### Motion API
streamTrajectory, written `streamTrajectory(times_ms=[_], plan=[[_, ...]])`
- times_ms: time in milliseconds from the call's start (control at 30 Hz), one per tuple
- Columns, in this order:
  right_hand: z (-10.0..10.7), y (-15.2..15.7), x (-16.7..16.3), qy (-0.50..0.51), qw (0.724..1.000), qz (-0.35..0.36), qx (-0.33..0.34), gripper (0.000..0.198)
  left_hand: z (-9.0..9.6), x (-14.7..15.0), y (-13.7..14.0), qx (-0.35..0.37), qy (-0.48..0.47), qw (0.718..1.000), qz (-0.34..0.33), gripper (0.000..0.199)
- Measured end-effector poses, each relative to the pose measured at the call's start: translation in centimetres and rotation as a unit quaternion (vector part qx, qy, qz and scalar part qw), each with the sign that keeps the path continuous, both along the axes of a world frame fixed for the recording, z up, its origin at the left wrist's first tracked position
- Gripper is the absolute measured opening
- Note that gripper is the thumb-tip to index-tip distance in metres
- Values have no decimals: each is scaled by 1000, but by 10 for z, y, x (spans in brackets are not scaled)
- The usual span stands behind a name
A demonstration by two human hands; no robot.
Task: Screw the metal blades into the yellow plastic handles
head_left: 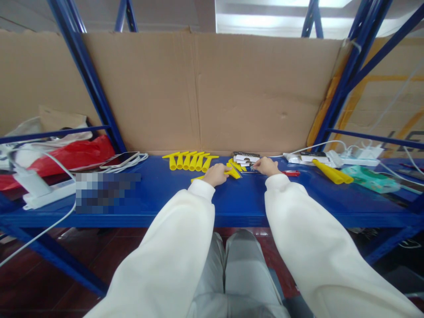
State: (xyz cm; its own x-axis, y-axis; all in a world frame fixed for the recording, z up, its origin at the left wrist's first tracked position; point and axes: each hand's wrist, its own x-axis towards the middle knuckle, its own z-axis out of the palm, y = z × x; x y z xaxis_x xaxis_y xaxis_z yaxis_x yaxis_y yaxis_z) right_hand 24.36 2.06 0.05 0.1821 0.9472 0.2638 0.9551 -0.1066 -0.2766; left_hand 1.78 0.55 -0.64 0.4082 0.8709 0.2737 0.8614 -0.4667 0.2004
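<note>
My left hand [216, 175] is closed around a yellow T-shaped plastic scraper [234, 172], whose wide end points to the right. Another yellow end shows just left of that hand. My right hand [266, 166] has its fingers pinched together beside a small white box [245, 158] with a dark printed side. Something small and silvery is at its fingertips, too tiny to name. More yellow pieces lie between the two hands, in front of the box. To the left, several yellow scrapers [188, 162] stand in a row, their hollow round ends facing me.
A red pen-like object [291, 173] lies right of my right hand. Two yellow pieces [331, 172] and a green packet [369, 179] are farther right. A white power strip [49, 194], cables and a red bag [74, 154] fill the left. Cardboard [212, 92] backs the blue shelf [172, 201].
</note>
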Motion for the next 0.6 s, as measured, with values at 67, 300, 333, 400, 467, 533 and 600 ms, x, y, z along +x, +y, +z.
streamTrajectory(times_ms=[67,300,333,400,467,533,600], plan=[[0,0,0,0,1000,0,0,17,1,0,0,-1,4,1000,0,43],[-1,1,-4,10,1000,-5,-12,12,0,1,-1,1,4,1000,-3,43],[-2,1,-4,14,1000,-8,-12,11,0,1,-1,2,5,1000,-5,43],[-2,1,-4,21,1000,-12,-13,10,-1,1,0,2,7,1000,-8,42],[-3,2,-4,25,1000,-12,-15,9,0,1,0,2,10,1000,-11,42],[-4,2,-4,27,999,-14,-19,9,0,2,-1,1,12,1000,-12,43],[-5,3,-5,28,999,-18,-18,9,1,2,-2,2,14,1000,-13,43]])
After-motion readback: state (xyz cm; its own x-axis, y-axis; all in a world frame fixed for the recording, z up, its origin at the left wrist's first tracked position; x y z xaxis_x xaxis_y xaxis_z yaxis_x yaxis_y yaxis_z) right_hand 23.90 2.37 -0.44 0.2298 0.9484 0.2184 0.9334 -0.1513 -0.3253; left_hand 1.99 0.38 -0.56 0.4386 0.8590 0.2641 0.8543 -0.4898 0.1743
